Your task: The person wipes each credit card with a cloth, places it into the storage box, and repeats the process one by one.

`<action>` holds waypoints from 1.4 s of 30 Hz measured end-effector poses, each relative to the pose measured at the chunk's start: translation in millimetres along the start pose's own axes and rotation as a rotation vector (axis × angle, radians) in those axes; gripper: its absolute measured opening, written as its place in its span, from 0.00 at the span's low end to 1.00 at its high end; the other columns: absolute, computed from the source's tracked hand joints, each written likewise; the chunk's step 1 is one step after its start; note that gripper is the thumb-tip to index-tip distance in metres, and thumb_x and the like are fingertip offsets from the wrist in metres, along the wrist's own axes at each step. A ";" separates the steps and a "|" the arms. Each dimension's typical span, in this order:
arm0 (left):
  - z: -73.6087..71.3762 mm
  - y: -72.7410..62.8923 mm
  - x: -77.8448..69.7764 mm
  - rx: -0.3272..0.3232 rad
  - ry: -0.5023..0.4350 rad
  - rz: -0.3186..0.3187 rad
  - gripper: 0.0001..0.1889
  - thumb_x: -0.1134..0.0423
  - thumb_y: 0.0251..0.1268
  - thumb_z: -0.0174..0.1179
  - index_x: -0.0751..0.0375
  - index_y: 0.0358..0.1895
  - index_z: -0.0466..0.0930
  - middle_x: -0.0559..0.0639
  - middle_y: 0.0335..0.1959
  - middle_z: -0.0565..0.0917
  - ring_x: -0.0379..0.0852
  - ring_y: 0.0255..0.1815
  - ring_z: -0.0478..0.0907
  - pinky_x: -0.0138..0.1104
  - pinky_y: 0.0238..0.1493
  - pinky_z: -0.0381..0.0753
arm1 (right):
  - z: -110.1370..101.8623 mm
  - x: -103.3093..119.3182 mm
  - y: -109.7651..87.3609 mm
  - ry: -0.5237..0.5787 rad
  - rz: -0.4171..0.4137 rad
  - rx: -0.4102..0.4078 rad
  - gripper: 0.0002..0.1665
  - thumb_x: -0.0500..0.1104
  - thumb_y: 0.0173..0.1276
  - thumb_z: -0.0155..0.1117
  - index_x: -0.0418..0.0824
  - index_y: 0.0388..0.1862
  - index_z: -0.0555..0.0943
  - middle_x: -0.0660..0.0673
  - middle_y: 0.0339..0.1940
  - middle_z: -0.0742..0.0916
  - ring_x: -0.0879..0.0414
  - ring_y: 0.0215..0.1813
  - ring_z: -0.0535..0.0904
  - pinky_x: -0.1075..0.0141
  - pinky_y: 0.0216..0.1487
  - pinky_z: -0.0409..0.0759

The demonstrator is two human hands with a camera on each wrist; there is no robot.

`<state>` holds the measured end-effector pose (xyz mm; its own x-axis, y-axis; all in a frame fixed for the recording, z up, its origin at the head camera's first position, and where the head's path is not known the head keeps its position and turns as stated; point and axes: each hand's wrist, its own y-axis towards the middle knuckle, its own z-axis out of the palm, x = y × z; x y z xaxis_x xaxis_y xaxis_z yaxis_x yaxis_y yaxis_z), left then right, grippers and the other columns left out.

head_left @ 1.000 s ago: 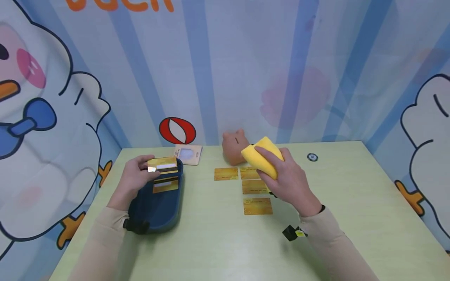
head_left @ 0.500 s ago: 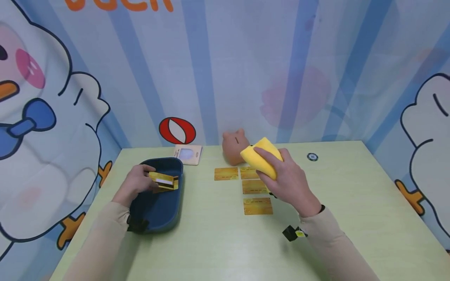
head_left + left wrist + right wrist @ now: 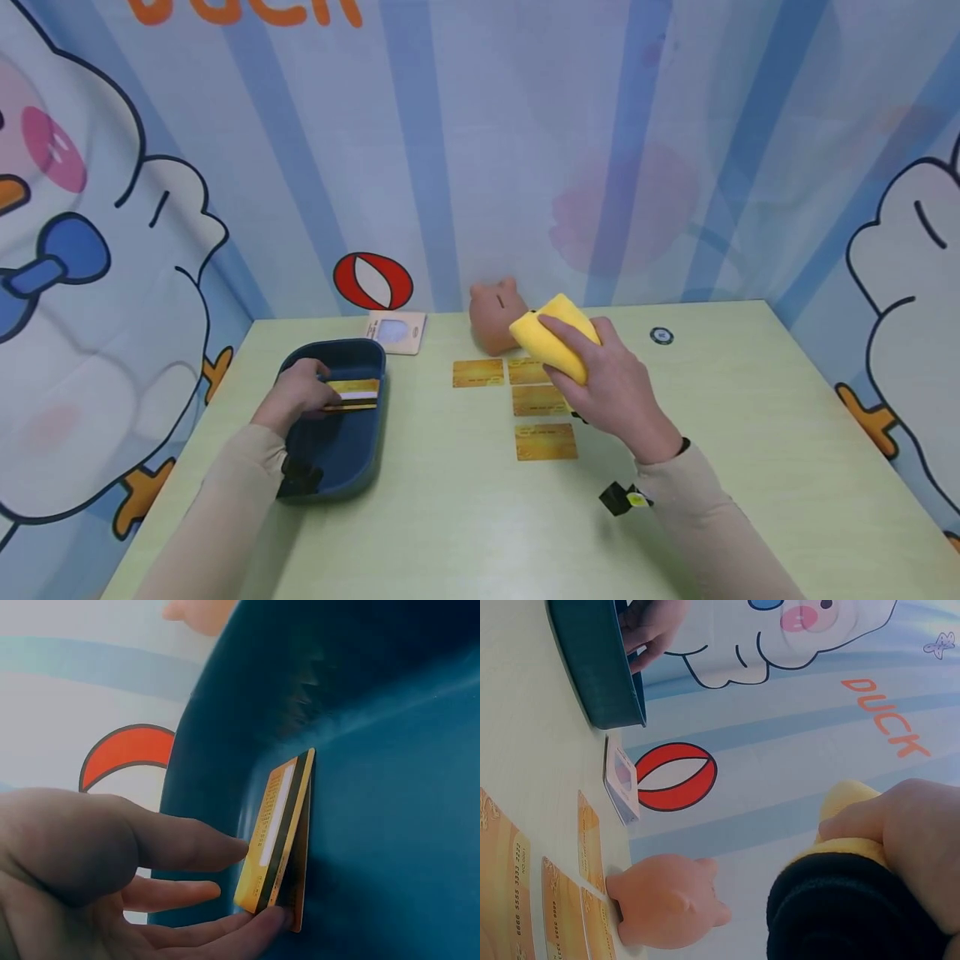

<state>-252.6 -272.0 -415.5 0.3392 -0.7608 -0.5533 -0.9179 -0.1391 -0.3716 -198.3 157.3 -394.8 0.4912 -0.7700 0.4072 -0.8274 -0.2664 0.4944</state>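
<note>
My left hand (image 3: 302, 390) reaches down into a dark blue tray (image 3: 381, 417). Its thumb and a lower finger pinch the near end of a gold bank card (image 3: 264, 844), stripe side showing. Behind that card, a second card (image 3: 301, 892) shows only as a thin edge, close to the tray's inner wall. My right hand (image 3: 615, 392) grips a soft yellow thing (image 3: 553, 337) above the table; the right wrist view also shows a fuzzy black part (image 3: 847, 907) at its near end. Several gold cards, one of them this card (image 3: 547, 442), lie face up below and left of it.
A pink piggy bank (image 3: 497, 317) stands at the back beside the yellow thing. A pale card holder with an oval window (image 3: 401, 333) lies behind the tray, and a round black-and-white chip (image 3: 662, 336) at the back right. A printed cloth backdrop (image 3: 510, 150) rises behind the table (image 3: 450, 517).
My left hand has lowered the gold card into the tray, beside the other card there. The right hand holds the yellow thing in the same place; the head view has shifted slightly.
</note>
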 end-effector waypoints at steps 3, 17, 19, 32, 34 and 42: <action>-0.7 1.2 0.6 0.004 0.004 -0.009 0.31 0.72 0.68 0.64 0.83 0.70 0.65 0.79 0.59 0.75 0.62 0.48 0.86 0.43 0.42 0.92 | 0.0 0.2 0.1 0.002 0.000 0.001 0.37 0.47 0.70 0.74 0.57 0.77 0.74 0.34 0.54 0.77 0.49 0.36 0.74 0.59 0.26 0.77; -1.7 4.1 0.3 0.007 0.032 -0.030 0.31 0.67 0.72 0.62 0.83 0.72 0.64 0.75 0.55 0.80 0.62 0.48 0.86 0.46 0.45 0.91 | -0.7 -0.3 -0.2 -0.001 -0.003 0.003 0.38 0.47 0.69 0.74 0.57 0.77 0.74 0.34 0.55 0.77 0.49 0.35 0.74 0.59 0.25 0.77; -1.8 5.1 0.9 0.012 0.026 -0.026 0.31 0.67 0.72 0.62 0.83 0.72 0.64 0.76 0.58 0.78 0.62 0.49 0.86 0.46 0.46 0.91 | -0.9 -0.3 -0.2 -0.001 -0.004 0.003 0.38 0.47 0.69 0.74 0.57 0.77 0.74 0.34 0.55 0.77 0.49 0.35 0.74 0.59 0.25 0.78; -2.8 8.3 1.2 0.000 0.004 0.001 0.29 0.68 0.74 0.60 0.82 0.71 0.65 0.78 0.66 0.72 0.63 0.53 0.83 0.46 0.51 0.90 | -1.6 0.3 -0.3 -0.002 -0.005 0.000 0.38 0.47 0.69 0.74 0.57 0.77 0.74 0.34 0.55 0.77 0.49 0.35 0.74 0.60 0.25 0.77; -4.0 6.4 -0.5 0.000 0.007 0.010 0.30 0.67 0.74 0.60 0.82 0.72 0.65 0.78 0.66 0.72 0.63 0.54 0.83 0.48 0.52 0.89 | -1.8 0.7 -0.1 -0.003 -0.003 0.001 0.37 0.47 0.69 0.74 0.57 0.77 0.74 0.34 0.54 0.77 0.49 0.35 0.74 0.60 0.25 0.77; -5.4 -10.7 -23.4 -0.035 0.022 0.130 0.30 0.59 0.76 0.62 0.73 0.73 0.68 0.73 0.65 0.77 0.64 0.59 0.78 0.54 0.61 0.82 | -2.8 1.7 -0.3 0.006 0.004 0.009 0.38 0.47 0.70 0.74 0.57 0.77 0.74 0.34 0.55 0.77 0.50 0.34 0.74 0.60 0.25 0.76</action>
<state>-251.9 -256.0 -394.6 0.2126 -0.7874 -0.5785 -0.9606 -0.0600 -0.2714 -196.5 157.7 -392.2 0.4898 -0.7677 0.4133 -0.8315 -0.2689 0.4860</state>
